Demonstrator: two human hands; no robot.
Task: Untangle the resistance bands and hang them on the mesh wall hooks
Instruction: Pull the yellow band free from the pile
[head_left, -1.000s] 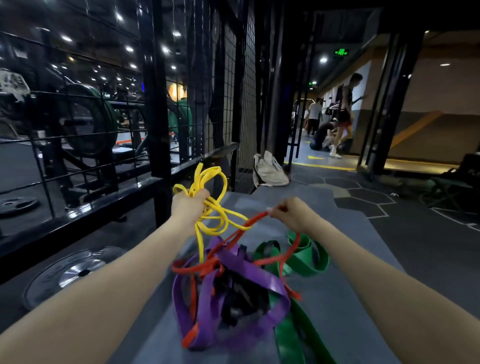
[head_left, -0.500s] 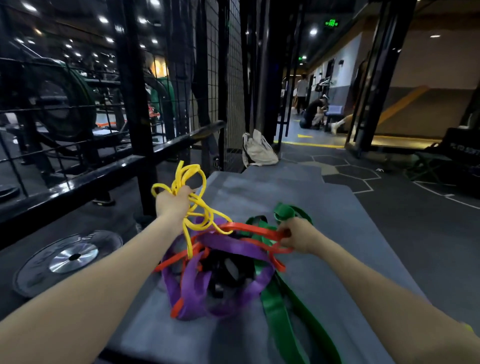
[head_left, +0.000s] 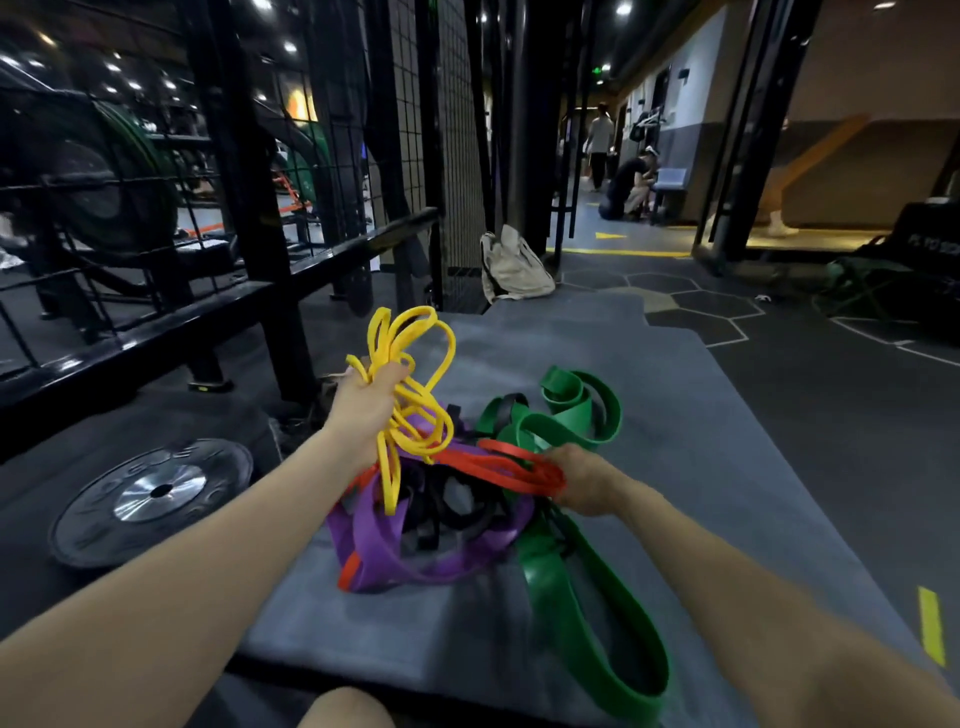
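Yellow band (head_left: 410, 395) loops are bunched and gripped in the left hand (head_left: 366, 400), fingers closed round them, raised above the heap; one strand is seen hanging down in front of the purple band (head_left: 374, 545); orange band (head_left: 498, 465) strands are held in the closed right hand (head_left: 584, 486), low and to the right of the heap. The tangle is found on a grey mat (head_left: 675, 415), between the two hands, with black bands (head_left: 441, 504) at its centre; the green band (head_left: 571, 587) is laid along a near-far axis at the right side, its far end coiled. The orange strands are seen running leftward from the right hand and under the yellow loops; that crossing is judged the relation on which separation depends; the left hand is nearer it. The mesh wall (head_left: 410, 130) is located far and left; its hooks cannot be made out; nothing is yet hung.
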